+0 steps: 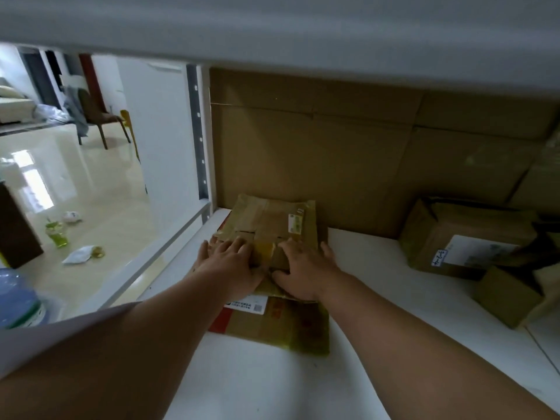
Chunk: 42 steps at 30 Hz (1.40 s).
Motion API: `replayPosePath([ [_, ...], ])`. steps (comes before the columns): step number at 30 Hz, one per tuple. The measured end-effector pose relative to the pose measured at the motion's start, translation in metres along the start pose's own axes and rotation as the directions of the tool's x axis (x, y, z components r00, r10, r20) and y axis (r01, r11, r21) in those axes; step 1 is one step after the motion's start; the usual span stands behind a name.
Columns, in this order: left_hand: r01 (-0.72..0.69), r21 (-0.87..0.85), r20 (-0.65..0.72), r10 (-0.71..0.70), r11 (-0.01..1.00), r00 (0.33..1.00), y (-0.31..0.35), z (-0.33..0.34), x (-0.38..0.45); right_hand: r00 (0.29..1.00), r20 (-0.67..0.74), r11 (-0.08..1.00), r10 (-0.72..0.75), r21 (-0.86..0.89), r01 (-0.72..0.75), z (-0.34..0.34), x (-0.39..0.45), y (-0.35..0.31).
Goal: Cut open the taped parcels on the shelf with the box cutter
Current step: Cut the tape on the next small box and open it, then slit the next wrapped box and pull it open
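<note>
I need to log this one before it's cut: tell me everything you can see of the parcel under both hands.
The parcel is a flat brown cardboard package wrapped in glossy clear tape, with a small label near its far right corner. It lies atop another flat parcel on the white shelf. The left hand and right hand press flat on its near end. No cutter shows.

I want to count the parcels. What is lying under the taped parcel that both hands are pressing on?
Under the taped parcel lies a flatter cardboard parcel with a white label and red print, resting on the white shelf. Its far half is covered, and so is anything beneath it.
</note>
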<state>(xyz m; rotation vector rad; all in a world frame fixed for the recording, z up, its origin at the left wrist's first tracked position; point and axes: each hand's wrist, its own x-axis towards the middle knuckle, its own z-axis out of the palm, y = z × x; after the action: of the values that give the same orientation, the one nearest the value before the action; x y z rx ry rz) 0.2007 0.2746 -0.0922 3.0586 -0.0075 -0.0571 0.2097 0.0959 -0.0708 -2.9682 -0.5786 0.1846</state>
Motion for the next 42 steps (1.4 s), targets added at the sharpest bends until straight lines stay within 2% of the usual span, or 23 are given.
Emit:
replayPosePath([
  [3,-0.023,0.075,0.033,0.02,0.997,0.999,-0.002,0.003,-0.003,0.998,0.059,0.999,-0.01,-0.048,0.013,0.007,0.001,0.006],
  [7,0.007,0.081,0.057,-0.011,0.997,0.998,0.004,-0.001,-0.004,0.998,0.07,0.999,0.007,-0.041,-0.004,0.014,0.003,0.005],
  [13,0.032,0.074,-0.044,-0.029,0.997,0.999,0.017,-0.007,-0.006,0.996,-0.091,0.999,-0.004,-0.05,0.0,0.012,-0.008,0.003],
  [18,0.05,0.079,-0.122,-0.04,0.996,0.992,0.038,-0.014,-0.008,0.974,-0.226,0.988,0.016,0.155,0.02,0.005,-0.031,0.015],
  [22,0.05,0.0,-0.202,-0.049,0.999,0.978,0.067,-0.018,-0.014,0.962,-0.269,0.992,0.048,0.129,-0.014,-0.002,-0.062,0.052],
  [26,0.004,-0.044,-0.18,-0.012,0.999,0.984,0.126,-0.02,-0.022,0.956,-0.277,0.995,0.1,0.043,-0.092,-0.01,-0.097,0.104],
  [29,-0.044,-0.012,-0.158,0.041,0.999,0.987,0.176,-0.014,-0.03,0.943,-0.284,0.984,0.173,0.006,-0.179,-0.017,-0.129,0.149],
  [35,-0.146,-0.012,-0.135,0.143,0.989,0.98,0.269,0.0,-0.046,0.865,-0.404,0.93,0.298,-0.08,-0.358,-0.033,-0.19,0.243],
  [37,-0.173,-0.026,-0.132,0.168,0.985,0.977,0.292,0.003,-0.053,0.863,-0.383,0.92,0.33,-0.073,-0.385,-0.037,-0.202,0.268],
  [42,-0.181,-0.013,-0.072,0.18,0.983,0.981,0.326,0.006,-0.066,0.909,-0.21,0.922,0.359,-0.075,-0.381,-0.03,-0.219,0.302],
])
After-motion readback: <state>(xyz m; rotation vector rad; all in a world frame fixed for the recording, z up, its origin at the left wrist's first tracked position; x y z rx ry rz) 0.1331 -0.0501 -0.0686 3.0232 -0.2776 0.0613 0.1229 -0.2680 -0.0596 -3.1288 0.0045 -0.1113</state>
